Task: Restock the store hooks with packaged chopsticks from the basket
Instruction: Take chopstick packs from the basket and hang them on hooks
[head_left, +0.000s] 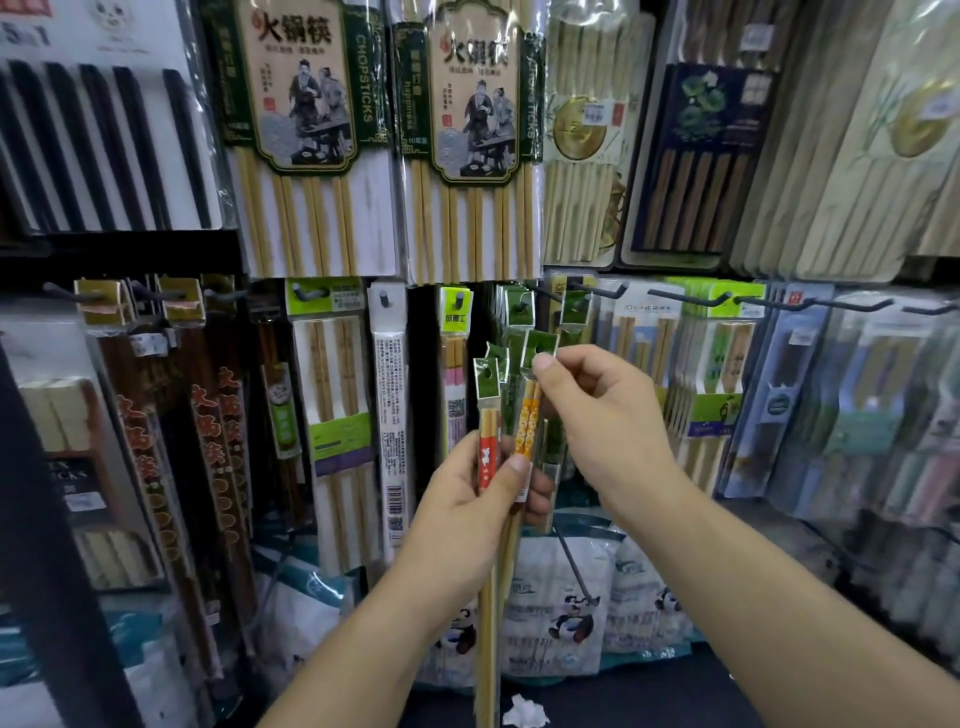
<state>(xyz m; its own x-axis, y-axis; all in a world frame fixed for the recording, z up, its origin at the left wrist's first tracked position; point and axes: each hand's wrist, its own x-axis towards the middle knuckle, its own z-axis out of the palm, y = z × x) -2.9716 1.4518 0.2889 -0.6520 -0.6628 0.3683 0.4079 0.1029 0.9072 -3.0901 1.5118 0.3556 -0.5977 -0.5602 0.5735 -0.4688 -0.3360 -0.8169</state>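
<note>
Display wall is packed: big hotpot-chopstick packs (306, 130) up top, and the lower row of hooks (680, 298) is mostly loaded. The basket isn't in view, so I can't tell how much stock sits there.

My left hand (467, 504) is wrapped round a bundle of slim packs (488, 447), held upright in front of the lower row. My right hand (608, 410) pinches the green header (541, 347) of the orange-patterned pack (527, 423) between thumb and forefinger, other fingers loosely curled. That pack's lower end is in with the bundle. Its header is just below the matching green-header packs (519, 312) on their hook, not on it yet.

My read: mid-task. This pack isn't threaded, and the rest of the bundle is left to hang.
</note>
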